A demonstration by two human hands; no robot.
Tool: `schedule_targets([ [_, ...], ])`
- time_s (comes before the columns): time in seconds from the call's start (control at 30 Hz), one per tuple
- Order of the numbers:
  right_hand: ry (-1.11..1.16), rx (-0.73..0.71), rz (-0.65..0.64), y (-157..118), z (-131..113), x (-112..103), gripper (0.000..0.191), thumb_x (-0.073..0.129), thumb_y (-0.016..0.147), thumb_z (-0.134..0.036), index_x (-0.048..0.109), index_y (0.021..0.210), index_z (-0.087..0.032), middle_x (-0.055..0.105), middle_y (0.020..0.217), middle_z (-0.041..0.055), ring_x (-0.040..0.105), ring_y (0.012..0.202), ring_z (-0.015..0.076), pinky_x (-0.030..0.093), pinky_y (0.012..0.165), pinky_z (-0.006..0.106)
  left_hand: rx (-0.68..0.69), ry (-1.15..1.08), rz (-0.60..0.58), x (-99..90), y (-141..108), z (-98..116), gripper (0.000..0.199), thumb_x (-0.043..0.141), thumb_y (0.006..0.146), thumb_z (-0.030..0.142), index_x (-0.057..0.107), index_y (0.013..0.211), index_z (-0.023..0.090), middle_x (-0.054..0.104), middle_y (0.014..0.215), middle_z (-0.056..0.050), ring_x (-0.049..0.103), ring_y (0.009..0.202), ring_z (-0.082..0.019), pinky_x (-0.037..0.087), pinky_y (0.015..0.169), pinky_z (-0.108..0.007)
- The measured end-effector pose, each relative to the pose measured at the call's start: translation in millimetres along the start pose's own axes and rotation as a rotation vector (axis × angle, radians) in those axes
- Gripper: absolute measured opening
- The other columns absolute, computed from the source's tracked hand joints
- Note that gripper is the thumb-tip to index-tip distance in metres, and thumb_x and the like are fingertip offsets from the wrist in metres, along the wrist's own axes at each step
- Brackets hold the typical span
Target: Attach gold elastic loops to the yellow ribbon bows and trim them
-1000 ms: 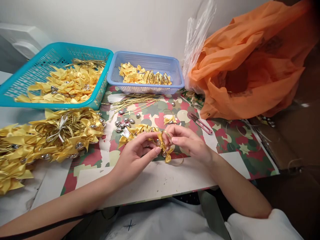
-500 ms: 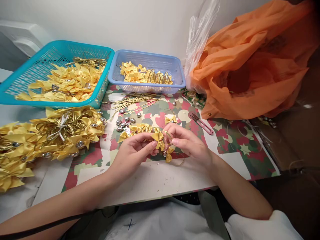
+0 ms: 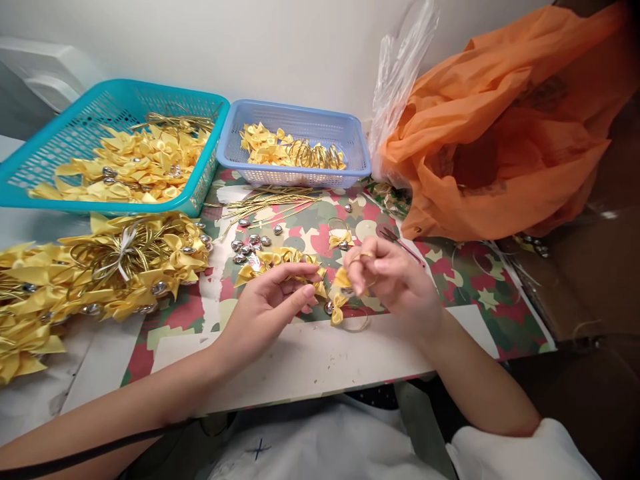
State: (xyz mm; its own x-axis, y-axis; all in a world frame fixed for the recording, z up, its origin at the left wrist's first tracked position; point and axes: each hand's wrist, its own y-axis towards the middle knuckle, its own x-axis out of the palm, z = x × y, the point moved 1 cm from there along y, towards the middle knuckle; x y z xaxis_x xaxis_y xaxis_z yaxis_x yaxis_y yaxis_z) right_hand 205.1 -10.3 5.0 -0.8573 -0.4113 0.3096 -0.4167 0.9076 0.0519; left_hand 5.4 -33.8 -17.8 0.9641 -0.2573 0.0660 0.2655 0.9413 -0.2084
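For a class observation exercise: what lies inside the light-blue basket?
Inside the light-blue basket are yellow bows and coiled gold cords. Whatever lies beneath them is covered and cannot be seen.

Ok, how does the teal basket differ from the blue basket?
The teal basket looks larger than the blue basket. Silver bells show in the teal basket; none visible in the blue basket. The teal basket's gold cords lie mostly straight; the blue basket's are coiled. Both hold yellow bows.

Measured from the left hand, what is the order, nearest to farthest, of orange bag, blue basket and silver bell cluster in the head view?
From the left hand:
1. Silver bell cluster, just beyond it
2. Blue basket, back by the wall
3. Orange bag, far right
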Motion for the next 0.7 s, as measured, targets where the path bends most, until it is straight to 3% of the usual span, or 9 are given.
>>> schedule_targets([
  [0.1, -0.176, 0.043, 0.234, 0.4, -9.7, -13.2, 0.018, 0.054, 0.085, -0.030, 0.048, 0.071, -0.022, 0.052, 0.053, -0.0050, 0.045, 0.052, 0.0117, 0.039, 0.057, 0.027, 0.183, 0.198, -0.053, 1.8, -2.8, -2.2, 0.019, 0.068, 0.085, 0.029, 0.068, 0.102, 0.021, 0.069, 0.089, -0.004, 0.066, 0.075, -0.015, 0.053, 0.063, -0.026],
  [0.17, -0.335, 0.116, 0.268, -1.0, -13.9, -21.2, 0.017, 0.060, 0.083, -0.033, 0.051, 0.074, -0.022, 0.049, 0.052, -0.0069, 0.043, 0.048, 0.0100, 0.035, 0.051, 0.025, 0.290, 0.379, -0.113, 3.5, -4.1, -5.4, 0.019, 0.068, 0.084, 0.024, 0.068, 0.103, 0.021, 0.068, 0.085, -0.003, 0.065, 0.072, -0.015, 0.052, 0.063, -0.026],
  [0.23, -0.512, 0.251, 0.174, -3.8, -14.8, -26.1, 0.016, 0.068, 0.079, -0.032, 0.055, 0.081, -0.022, 0.050, 0.052, -0.0082, 0.044, 0.047, 0.0096, 0.034, 0.049, 0.024, 0.349, 0.500, -0.152, 4.9, -4.4, -8.3, 0.021, 0.065, 0.085, 0.020, 0.067, 0.106, 0.021, 0.066, 0.078, -0.001, 0.063, 0.068, -0.014, 0.051, 0.061, -0.026],
  [0.3, -0.672, 0.388, -0.011, -7.4, -13.1, -26.9, 0.026, 0.075, 0.072, -0.026, 0.058, 0.091, -0.021, 0.054, 0.055, -0.0085, 0.049, 0.050, 0.0101, 0.035, 0.051, 0.023, 0.371, 0.542, -0.151, 5.5, -3.9, -9.6, 0.021, 0.061, 0.087, 0.019, 0.066, 0.107, 0.021, 0.065, 0.078, -0.001, 0.062, 0.067, -0.014, 0.050, 0.060, -0.025],
  [0.4, -0.879, 0.456, -0.180, -10.9, -9.7, -21.9, 0.039, 0.079, 0.065, -0.019, 0.059, 0.099, -0.021, 0.062, 0.064, -0.0063, 0.059, 0.060, 0.0132, 0.038, 0.056, 0.023, 0.368, 0.535, -0.144, 5.7, -2.4, -9.2, 0.017, 0.057, 0.089, 0.018, 0.064, 0.104, 0.020, 0.064, 0.080, -0.002, 0.062, 0.067, -0.013, 0.049, 0.059, -0.025],
  [0.57, -1.132, 0.386, -0.183, -12.1, -6.4, -9.1, 0.033, 0.066, 0.068, -0.005, 0.059, 0.096, -0.021, 0.066, 0.065, -0.0057, 0.061, 0.067, 0.0141, 0.039, 0.073, 0.028, 0.343, 0.490, -0.161, 6.0, -2.0, -9.8, 0.017, 0.056, 0.090, 0.019, 0.063, 0.106, 0.020, 0.063, 0.078, -0.001, 0.062, 0.066, -0.012, 0.047, 0.056, -0.023],
  [0.7, -0.990, 0.343, -0.174, -11.6, -7.2, -10.0, 0.027, 0.061, 0.070, -0.005, 0.056, 0.091, -0.021, 0.061, 0.063, -0.0069, 0.056, 0.060, 0.0115, 0.038, 0.065, 0.025, 0.336, 0.461, -0.178, 6.5, -2.7, -12.1, 0.018, 0.057, 0.091, 0.021, 0.063, 0.108, 0.019, 0.061, 0.076, 0.000, 0.061, 0.065, -0.012, 0.046, 0.054, -0.023],
])
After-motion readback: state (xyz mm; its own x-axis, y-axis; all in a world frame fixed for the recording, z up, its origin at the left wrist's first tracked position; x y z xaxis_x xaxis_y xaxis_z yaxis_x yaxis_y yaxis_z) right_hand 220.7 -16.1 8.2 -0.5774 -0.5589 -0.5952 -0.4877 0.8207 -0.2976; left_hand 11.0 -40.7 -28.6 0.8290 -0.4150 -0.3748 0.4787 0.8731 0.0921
